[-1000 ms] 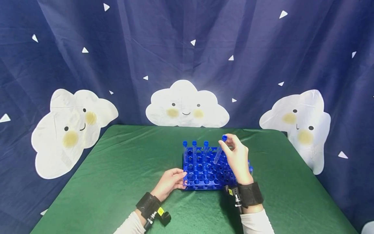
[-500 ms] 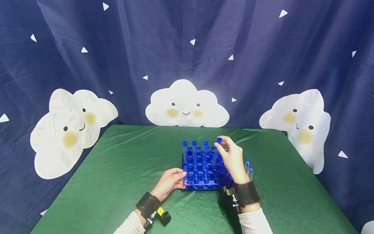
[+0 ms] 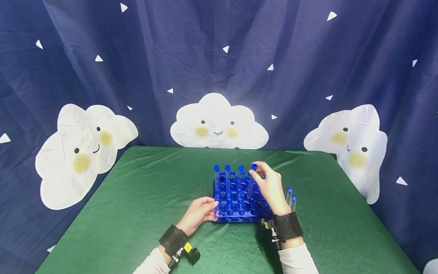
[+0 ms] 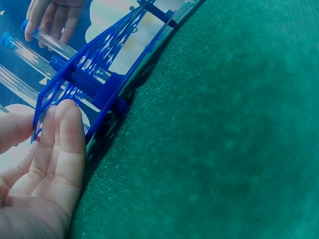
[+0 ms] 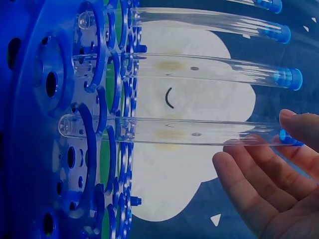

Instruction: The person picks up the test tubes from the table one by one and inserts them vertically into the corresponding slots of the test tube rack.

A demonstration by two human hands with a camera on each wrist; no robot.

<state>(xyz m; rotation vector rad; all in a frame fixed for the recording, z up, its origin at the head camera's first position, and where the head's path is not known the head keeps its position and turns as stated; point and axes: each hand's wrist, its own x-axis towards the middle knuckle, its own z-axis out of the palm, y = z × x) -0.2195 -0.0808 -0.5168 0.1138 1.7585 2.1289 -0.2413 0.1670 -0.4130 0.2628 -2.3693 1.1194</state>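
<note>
- A creased green cloth (image 3: 154, 198) covers the table under the rack (image 3: 236, 218).
- Behind the rack hangs a dark blue curtain (image 3: 191, 45) with white triangles and three clouds (image 3: 219, 137), one straight behind it and one to each side.
- The left hand (image 3: 198, 211) grips the rack's near left corner, thumb and fingers closed on its edge.
- Above the rack, well apart from the other, the right hand (image 3: 270, 186) pinches a tube (image 5: 199, 130) by its blue cap.
- That tube leans slightly, its lower end inside the rack.
- Three more tubes (image 3: 227, 182), blue-capped, stand in the rack, left of the held one.
- Two other tubes (image 3: 289, 196) show by the rack's right end; what they stand in cannot be told.
- The right hand and wrist hide the rack's right part.
</note>
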